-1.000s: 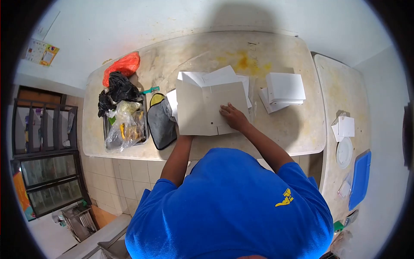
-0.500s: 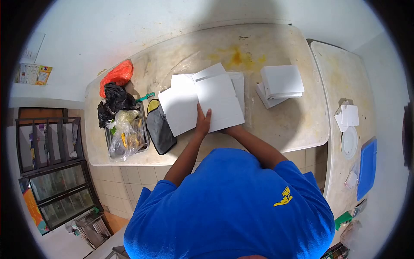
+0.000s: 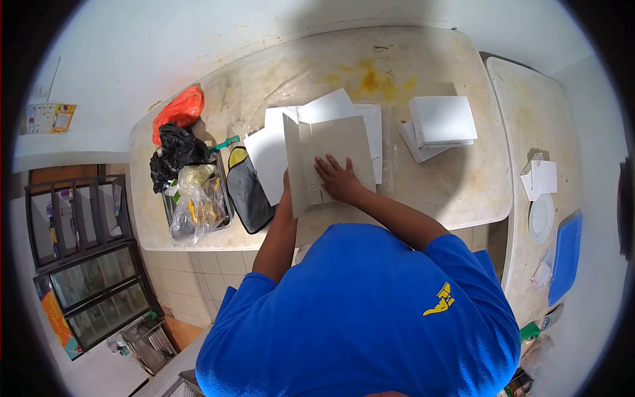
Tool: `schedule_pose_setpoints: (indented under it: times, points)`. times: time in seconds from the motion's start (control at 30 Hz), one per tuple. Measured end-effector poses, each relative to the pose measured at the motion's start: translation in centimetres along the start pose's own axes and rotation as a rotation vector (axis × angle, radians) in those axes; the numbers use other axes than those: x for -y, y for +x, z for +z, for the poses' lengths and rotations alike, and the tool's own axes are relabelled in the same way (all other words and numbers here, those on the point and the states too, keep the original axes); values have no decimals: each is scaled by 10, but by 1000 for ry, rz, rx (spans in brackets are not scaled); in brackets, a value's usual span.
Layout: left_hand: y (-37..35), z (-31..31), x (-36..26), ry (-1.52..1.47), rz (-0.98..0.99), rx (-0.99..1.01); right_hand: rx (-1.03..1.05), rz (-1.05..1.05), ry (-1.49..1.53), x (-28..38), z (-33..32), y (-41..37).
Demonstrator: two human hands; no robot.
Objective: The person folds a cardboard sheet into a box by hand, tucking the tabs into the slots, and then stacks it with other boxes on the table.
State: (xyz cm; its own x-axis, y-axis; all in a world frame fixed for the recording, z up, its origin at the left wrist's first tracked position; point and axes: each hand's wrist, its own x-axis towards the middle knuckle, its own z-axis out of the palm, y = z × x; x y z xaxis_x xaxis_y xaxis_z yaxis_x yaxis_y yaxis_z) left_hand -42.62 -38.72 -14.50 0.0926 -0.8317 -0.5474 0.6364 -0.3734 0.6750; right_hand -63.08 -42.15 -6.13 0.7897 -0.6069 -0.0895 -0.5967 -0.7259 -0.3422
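Note:
A grey-brown cardboard piece (image 3: 344, 135) lies over white sheets (image 3: 261, 159) on the table, its left flap standing up along a fold. My right hand (image 3: 340, 180) rests flat on its inner face, fingers spread. At the outer side of the raised flap is my left hand (image 3: 286, 188), mostly hidden behind it, so its fingers cannot be made out. More white card (image 3: 331, 106) shows beyond the piece, with clear plastic beneath.
White boxes (image 3: 443, 120) are stacked on the right. To the left lie a grey pouch (image 3: 248, 198), a tray with plastic bags (image 3: 198, 205), a black bag (image 3: 178, 152) and a red bag (image 3: 180, 112). A second table (image 3: 522, 99) holds a blue tray (image 3: 565, 258).
The white card under my hands has been turned, showing a grey-brown face with a raised flap. My right hand has come from the near edge onto this face; my left hand has shifted left.

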Motion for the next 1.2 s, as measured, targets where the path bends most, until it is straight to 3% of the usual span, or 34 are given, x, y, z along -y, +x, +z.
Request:
schedule_pose_setpoints:
  times: [0.07, 0.13, 0.17, 0.27, 0.43, 0.53, 0.67, 0.8, 0.9, 1.0, 1.2]
  points:
    - [0, 5, 5, 72, 72, -50, 48, -22, 19, -4, -5, 0]
    - [-48, 84, -21, 58, 160, -118, -53, -111, 698, -22, 38, 6]
    - [-58, 101, -28, 68, 147, -67, -145, -118, 834, -23, 42, 7]
    - [-65, 121, -23, 211, 198, 28, -356, -86, 624, -20, 40, 7]
    - [-34, 97, 13, 1367, 594, 91, -485, -97, 528, -18, 43, -3]
    - [-43, 116, 13, 1675, 456, -7, -521, -97, 463, -19, 47, -13]
    - [-40, 115, 13, 1781, 438, 8, -515, -69, 288, -35, 42, -42]
    - [-31, 111, 21, 1906, 461, -6, -330, 225, -64, -41, -9, -112]
    - [-31, 120, 10, 2040, 348, 19, -395, 503, -263, -55, -20, -134]
    - [-14, 121, -9, 2133, 283, 87, -446, 384, 456, -106, 13, -148]
    - [-5, 125, -22, 2153, 128, 167, -267, 734, 817, -85, -29, -120]
